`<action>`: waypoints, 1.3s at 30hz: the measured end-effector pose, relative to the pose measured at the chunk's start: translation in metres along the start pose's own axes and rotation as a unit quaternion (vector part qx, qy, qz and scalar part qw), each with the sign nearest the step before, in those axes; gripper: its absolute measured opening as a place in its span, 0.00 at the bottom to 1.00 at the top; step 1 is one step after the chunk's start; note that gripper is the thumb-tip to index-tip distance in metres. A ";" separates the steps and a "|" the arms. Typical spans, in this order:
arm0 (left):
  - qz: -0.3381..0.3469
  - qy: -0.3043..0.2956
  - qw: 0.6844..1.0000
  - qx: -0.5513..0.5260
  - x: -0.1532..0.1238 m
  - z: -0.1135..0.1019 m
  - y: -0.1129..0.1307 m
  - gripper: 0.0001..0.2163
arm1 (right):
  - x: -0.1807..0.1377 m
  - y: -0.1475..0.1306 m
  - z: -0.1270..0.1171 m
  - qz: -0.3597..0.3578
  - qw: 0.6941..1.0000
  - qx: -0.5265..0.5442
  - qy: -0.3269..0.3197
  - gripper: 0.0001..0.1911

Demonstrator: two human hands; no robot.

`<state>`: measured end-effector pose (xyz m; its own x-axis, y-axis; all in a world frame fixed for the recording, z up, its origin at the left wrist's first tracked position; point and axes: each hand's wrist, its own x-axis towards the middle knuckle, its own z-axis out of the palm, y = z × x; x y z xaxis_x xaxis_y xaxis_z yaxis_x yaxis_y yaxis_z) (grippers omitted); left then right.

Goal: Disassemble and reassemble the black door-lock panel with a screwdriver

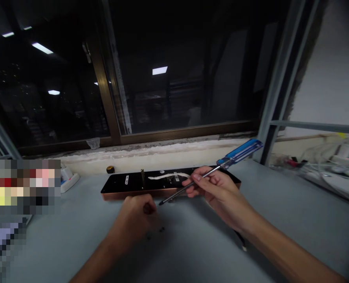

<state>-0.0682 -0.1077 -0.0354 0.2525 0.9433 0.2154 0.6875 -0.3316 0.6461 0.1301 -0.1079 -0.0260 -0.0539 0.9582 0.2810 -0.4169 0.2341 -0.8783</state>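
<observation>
My right hand (218, 190) grips a screwdriver (239, 152) by its shaft. The clear blue handle points up to the right, and the dark tip points down left, close to my left hand (135, 216). That hand is closed, its fingers curled near the tip; a dark spot shows between them, but I cannot make out what they hold. Behind both hands lies a long black panel with copper-coloured sides (115, 185). It bears an upright brass strip (142, 179) and a white sleeved wire (162, 177). Small dark pieces, perhaps screws (162, 229), lie on the table in front.
A black-and-brass round knob (110, 169) stands behind the panel's left end. At left is a white power strip (70, 183) beside a pixelated area. Tangled white cables (324, 157) lie at right. A dark cable end (241, 240) shows below my right forearm. Window and metal posts stand behind.
</observation>
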 end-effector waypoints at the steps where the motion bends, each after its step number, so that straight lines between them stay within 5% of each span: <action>1: -0.016 -0.011 0.998 -0.056 0.000 0.001 0.002 0.04 | 0.000 0.000 0.000 0.003 1.000 0.004 -0.002 0.11; 8: -0.078 -0.037 0.918 -0.387 0.004 0.005 0.001 0.06 | 0.000 0.003 -0.001 0.002 1.000 0.003 0.001 0.08; 16: -0.099 0.000 0.852 -0.514 0.005 0.009 -0.004 0.09 | 0.001 0.001 -0.005 -0.002 0.999 0.024 0.023 0.09; 35: -0.134 -0.006 0.838 -0.529 0.005 0.007 -0.003 0.09 | -0.003 0.000 -0.002 -0.001 0.999 -0.025 -0.040 0.08; 39: -0.102 -0.002 0.873 -0.476 0.006 0.007 -0.003 0.08 | -0.004 -0.001 0.002 0.007 0.999 -0.022 -0.028 0.09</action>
<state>-0.0639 -0.1016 -0.0416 0.1944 0.9806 0.0237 -0.1595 0.0077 0.9872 0.1290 -0.1124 -0.0254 -0.1113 0.9507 0.2893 -0.3747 0.2295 -0.8983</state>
